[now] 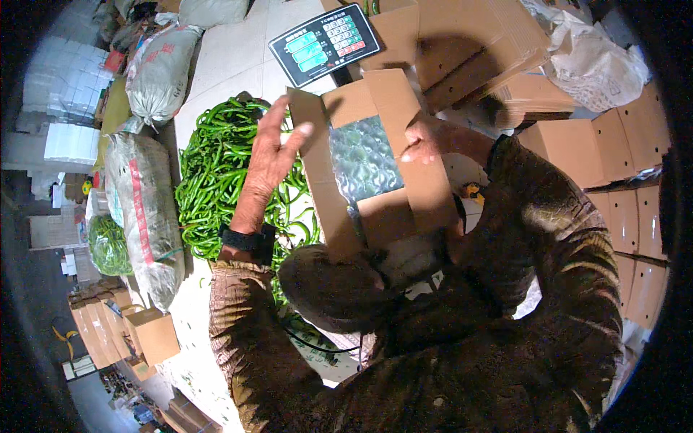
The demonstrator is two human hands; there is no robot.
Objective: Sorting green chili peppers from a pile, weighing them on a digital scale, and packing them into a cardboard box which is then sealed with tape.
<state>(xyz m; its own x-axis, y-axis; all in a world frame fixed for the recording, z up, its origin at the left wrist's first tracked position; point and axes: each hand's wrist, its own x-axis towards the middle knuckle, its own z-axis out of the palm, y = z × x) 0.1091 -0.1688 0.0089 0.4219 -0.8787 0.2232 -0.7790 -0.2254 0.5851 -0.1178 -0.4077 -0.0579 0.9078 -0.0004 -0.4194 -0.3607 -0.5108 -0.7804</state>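
An open cardboard box [382, 213] stands in front of me with its flaps folded outward. Clear bubble wrap [366, 160] shows inside it, with something green faintly visible beneath. My left hand [273, 151] is open at the box's left flap, fingers pointing away and thumb apart; whether it touches the flap, I cannot tell. At the right flap, my right hand [426, 142] has its fingers bent and closed on the cardboard. A large heap of long green chili peppers [216, 180] lies left of the box, partly behind my left forearm.
Beyond the box sits a digital scale [325, 47] with a lit display. Full woven sacks [148, 209] line the left side. Flattened cardboard [469, 43] lies at the far right, and stacked cartons [628, 209] stand along the right. A clear bag of green peppers [108, 245] is farther left.
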